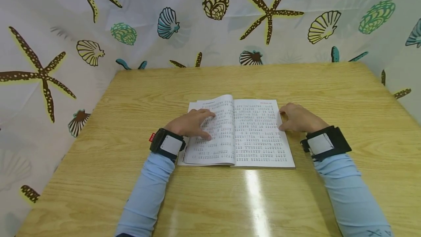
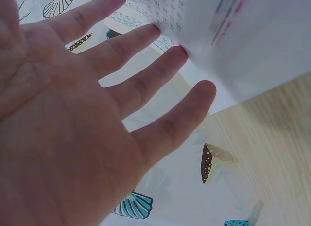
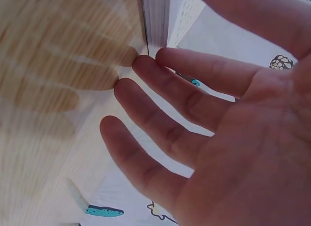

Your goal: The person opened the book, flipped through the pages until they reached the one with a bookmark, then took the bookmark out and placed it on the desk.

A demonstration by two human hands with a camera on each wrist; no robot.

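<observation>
An open book (image 1: 256, 134) with printed pages lies on the wooden table, its left page (image 1: 220, 145) bowed upward near the spine. My left hand (image 1: 190, 123) rests over that page, fingers spread and fairly straight. In the left wrist view, the fingertips of the left hand (image 2: 92, 104) meet the page surface. At the book's right edge is my right hand (image 1: 300, 118), thumb and forefinger apart. Seen from the right wrist, the right hand (image 3: 209, 124) has its fingers extended, with fingertips right at the page edges (image 3: 156, 22) and close to the tabletop.
The wooden table (image 1: 148, 87) extends around the book on all sides. Behind it and to both sides hangs a white cloth (image 1: 197, 46) printed with starfish and shells. Each wrist wears a black strap, and a small red tag (image 1: 152, 137) shows beside the left one.
</observation>
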